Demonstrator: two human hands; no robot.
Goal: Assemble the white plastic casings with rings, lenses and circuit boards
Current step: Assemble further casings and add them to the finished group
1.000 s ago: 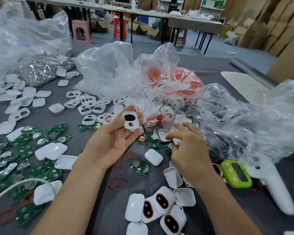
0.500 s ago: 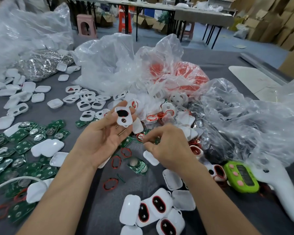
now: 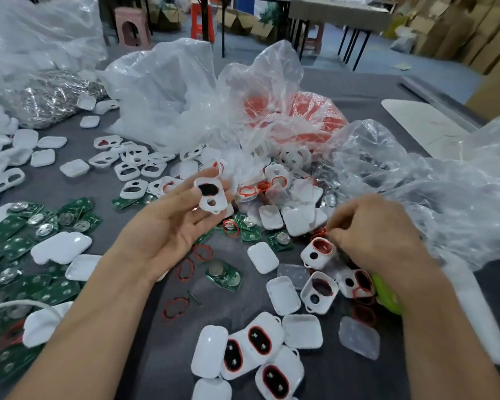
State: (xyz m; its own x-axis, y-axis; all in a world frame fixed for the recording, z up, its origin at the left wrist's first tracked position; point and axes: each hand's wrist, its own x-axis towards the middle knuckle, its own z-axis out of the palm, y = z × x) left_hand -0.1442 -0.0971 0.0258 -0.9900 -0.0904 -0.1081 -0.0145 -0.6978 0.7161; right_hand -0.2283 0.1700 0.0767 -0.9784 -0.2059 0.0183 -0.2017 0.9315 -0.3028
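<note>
While the left hand point(image 3: 168, 226) pinches a white casing point(image 3: 211, 197) by its edges, the right hand point(image 3: 378, 232) curls over red rings point(image 3: 320, 232) at its fingertips, grip unclear; a jostle could drop the casing.

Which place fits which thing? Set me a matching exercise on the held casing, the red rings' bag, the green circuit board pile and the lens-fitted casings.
Things:
1. held casing
2. red rings' bag
3. green circuit board pile
4. lens-fitted casings

Places:
A. bottom middle, nearest the camera
B. far middle, behind the loose parts
C. left side of the view
D. pinched in the left hand

Pairs: 1-D, 2-B, 3-C, 4-A
</note>
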